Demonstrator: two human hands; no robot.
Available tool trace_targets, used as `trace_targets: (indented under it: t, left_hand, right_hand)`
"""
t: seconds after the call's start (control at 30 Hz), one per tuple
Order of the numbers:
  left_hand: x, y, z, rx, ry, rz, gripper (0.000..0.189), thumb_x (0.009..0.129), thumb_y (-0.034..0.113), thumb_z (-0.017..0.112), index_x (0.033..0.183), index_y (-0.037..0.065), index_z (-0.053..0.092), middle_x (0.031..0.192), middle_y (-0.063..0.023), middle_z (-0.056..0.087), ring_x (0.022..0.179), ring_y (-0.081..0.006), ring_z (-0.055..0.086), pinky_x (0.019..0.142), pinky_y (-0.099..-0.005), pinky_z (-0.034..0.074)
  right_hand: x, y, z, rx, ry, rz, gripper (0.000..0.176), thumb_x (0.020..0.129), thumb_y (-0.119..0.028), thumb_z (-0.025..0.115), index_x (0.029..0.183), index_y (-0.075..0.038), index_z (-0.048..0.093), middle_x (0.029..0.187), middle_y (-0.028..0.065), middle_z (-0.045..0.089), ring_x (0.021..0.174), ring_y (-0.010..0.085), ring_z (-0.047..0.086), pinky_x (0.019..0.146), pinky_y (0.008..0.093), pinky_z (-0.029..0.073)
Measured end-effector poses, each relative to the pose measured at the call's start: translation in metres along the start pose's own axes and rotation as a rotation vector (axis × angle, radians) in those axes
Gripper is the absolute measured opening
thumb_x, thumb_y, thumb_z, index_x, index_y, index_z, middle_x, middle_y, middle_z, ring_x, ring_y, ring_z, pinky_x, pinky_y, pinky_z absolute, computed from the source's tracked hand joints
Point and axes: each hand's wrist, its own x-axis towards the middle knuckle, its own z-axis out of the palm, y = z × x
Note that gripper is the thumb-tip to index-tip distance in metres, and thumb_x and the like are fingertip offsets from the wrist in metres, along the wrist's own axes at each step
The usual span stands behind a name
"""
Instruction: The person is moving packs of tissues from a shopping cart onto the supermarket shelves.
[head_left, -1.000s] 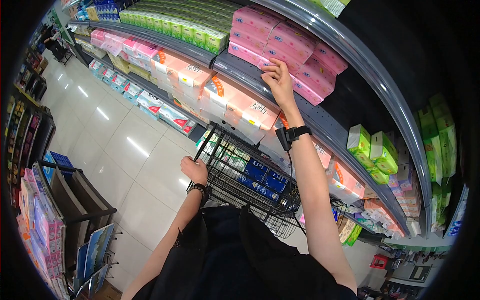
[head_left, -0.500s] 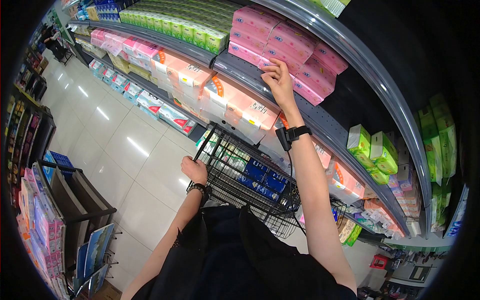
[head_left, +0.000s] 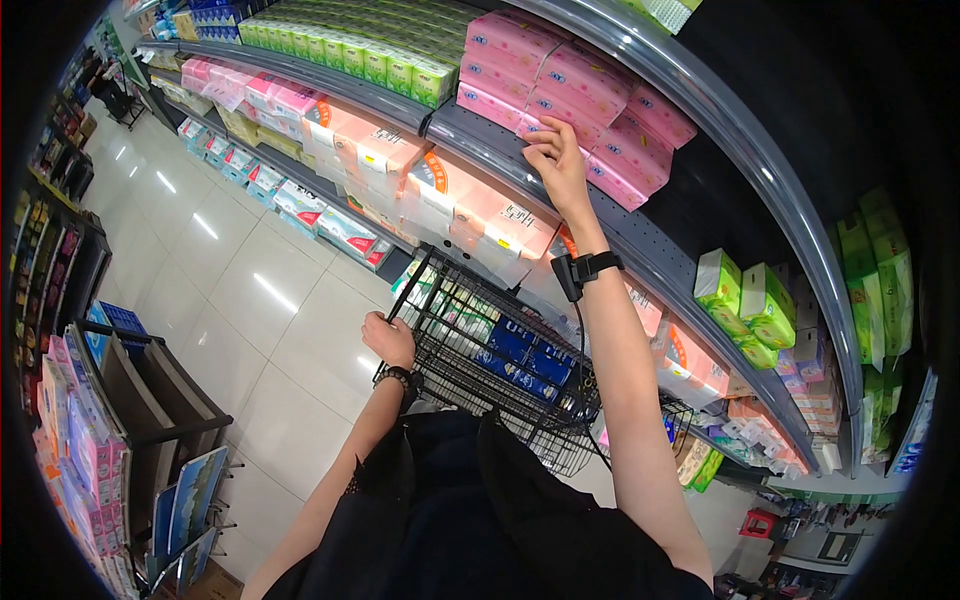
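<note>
My right hand [head_left: 561,172] is at the pink packs [head_left: 580,85], my left hand [head_left: 390,342] on the cart [head_left: 448,372].
The packs stand stacked near the shelf's [head_left: 640,238] front edge; my right fingers curl loosely, narrowly apart from the thumb, perhaps touching a pack. My left wraps the cart's edge.

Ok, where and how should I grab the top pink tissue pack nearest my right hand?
Probably take the top pink tissue pack by its near edge from the aisle side, fingers over the top, thumb against the front. It lies flat with those faces exposed, while the packs beneath block a grip from below.
</note>
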Motion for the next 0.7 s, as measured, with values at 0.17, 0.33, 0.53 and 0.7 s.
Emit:
trace_targets:
  t: [0.17,0.33,0.53,0.7]
  left_hand:
    - [0.0001,0.0017,-0.0022,-0.013,-0.007,0.000,0.025,0.080,0.007,0.068,0.102,0.002,0.056,0.095,-0.0162,0.060,0.097,-0.0375,0.056,0.088,-0.0498,0.043]
    - [-0.0001,-0.0002,-0.0002,-0.017,-0.003,0.004,0.026,0.080,0.007,0.067,0.102,0.002,0.055,0.096,-0.0160,0.060,0.098,-0.0375,0.056,0.089,-0.0499,0.042]
    - [0.0003,-0.0010,0.0003,-0.018,-0.017,0.003,0.027,0.080,0.007,0.068,0.102,0.002,0.055,0.099,-0.0163,0.060,0.100,-0.0376,0.056,0.089,-0.0495,0.043]
    - [-0.0005,-0.0020,0.0009,-0.015,-0.015,0.002,0.027,0.080,0.007,0.068,0.103,0.002,0.055,0.100,-0.0162,0.060,0.100,-0.0376,0.056,0.090,-0.0494,0.043]
  right_hand:
    - [0.0006,0.0013,-0.0004,-0.006,0.002,0.002,0.057,0.091,-0.011,0.072,0.142,-0.005,0.048,0.118,0.0099,0.068,0.102,0.0160,0.066,0.087,0.0309,0.051]
    - [0.0002,-0.0009,0.0002,-0.011,0.005,0.005,0.056,0.091,-0.011,0.072,0.142,-0.004,0.048,0.117,0.0096,0.068,0.102,0.0159,0.066,0.088,0.0307,0.051]
    - [0.0008,0.0021,-0.0002,-0.001,0.007,0.001,0.056,0.091,-0.010,0.072,0.141,-0.004,0.048,0.117,0.0098,0.068,0.101,0.0156,0.066,0.087,0.0304,0.051]
    - [0.0004,-0.0005,0.0006,-0.018,0.012,-0.001,0.056,0.091,-0.010,0.072,0.141,-0.004,0.048,0.117,0.0101,0.068,0.101,0.0151,0.066,0.087,0.0301,0.051]
